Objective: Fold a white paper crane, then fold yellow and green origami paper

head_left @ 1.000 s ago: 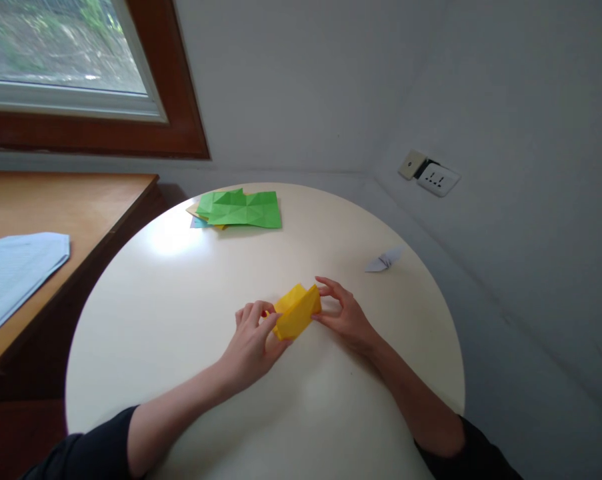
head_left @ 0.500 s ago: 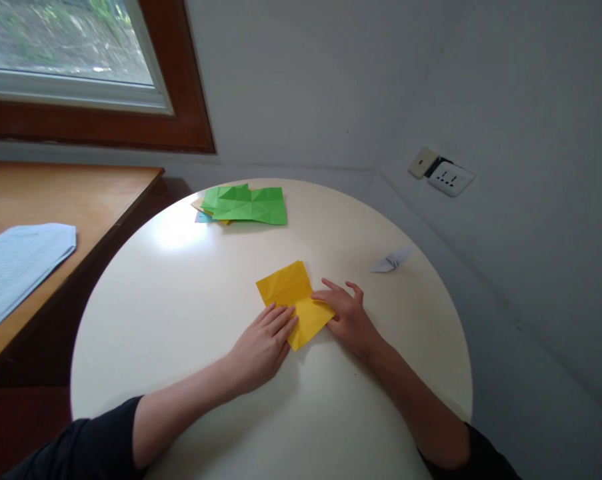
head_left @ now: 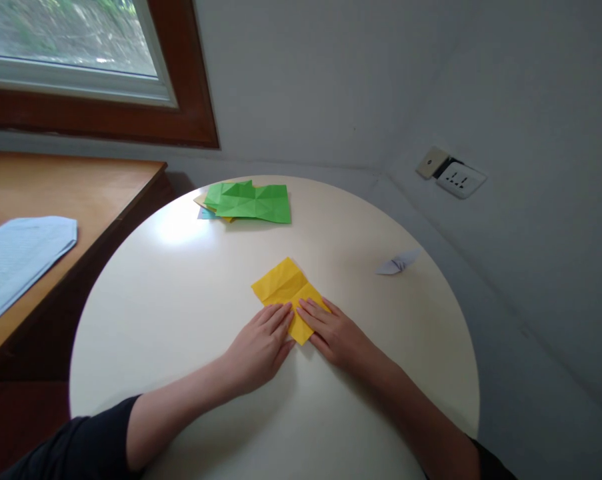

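A sheet of yellow paper (head_left: 281, 280) with crease lines lies on the round white table, turned at an angle. My left hand (head_left: 263, 340) rests over its near left side, fingers close together on top and thumb by the near edge. From the right, my right hand (head_left: 333, 330) covers the paper's right side, its fingertips close to those of my left hand and its thumb low by the edge. Both hands are closed on the sheet. Parts of the paper under the fingers are hidden.
Creased green paper (head_left: 253, 203) lies on other coloured sheets at the table's far side. A small folded white paper piece (head_left: 398, 263) sits near the right edge. Left of the table, a wooden desk (head_left: 81, 180) bears pale blue papers (head_left: 25, 257). A socket (head_left: 461, 179) is on the wall.
My right hand has moved left and come down onto the yellow paper, its raised fingers now lowered. The sheet has turned slightly. The view has shifted a little.
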{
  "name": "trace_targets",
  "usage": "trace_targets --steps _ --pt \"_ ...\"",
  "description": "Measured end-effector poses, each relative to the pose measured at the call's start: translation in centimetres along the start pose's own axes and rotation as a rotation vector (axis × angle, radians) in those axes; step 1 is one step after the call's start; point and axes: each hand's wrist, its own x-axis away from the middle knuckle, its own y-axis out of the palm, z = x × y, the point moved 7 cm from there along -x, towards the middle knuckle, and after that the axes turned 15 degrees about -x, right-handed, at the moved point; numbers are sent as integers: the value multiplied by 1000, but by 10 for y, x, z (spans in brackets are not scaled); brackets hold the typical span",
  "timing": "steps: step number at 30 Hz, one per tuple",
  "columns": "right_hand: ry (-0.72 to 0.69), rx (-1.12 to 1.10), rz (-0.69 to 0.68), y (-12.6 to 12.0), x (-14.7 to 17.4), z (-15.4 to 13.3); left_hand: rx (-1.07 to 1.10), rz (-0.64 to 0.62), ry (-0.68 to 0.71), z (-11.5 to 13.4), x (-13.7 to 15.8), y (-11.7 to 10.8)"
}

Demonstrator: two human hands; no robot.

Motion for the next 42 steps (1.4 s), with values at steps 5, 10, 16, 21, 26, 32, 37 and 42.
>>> trace_targets --steps 5,10,16,21,26,32,37,42 --pt "55 10 -13 -4 -1 11 -75 -8 -44 -3 7 -4" --pt "42 31 -4 -11 -4 11 -94 -30 -51 -2 9 -6" --pt "-78 -112 145 -18 -6 4 -114 -42 -25 -2 9 -6" --pt "9 -183 219 -21 -11 8 -104 -56 -15 -2 9 -7" --pt "151 -178 243 -22 -20 15 -76 -62 -10 -2 8 -9" --pt "235 -177 246 -18 -33 27 -49 -89 -21 -3 8 -7" --pt "265 -123 239 -13 -36 32 -56 -122 -37 -4 8 -7" --pt "289 -99 239 -11 -35 34 -59 -136 -41 -4 7 -6"
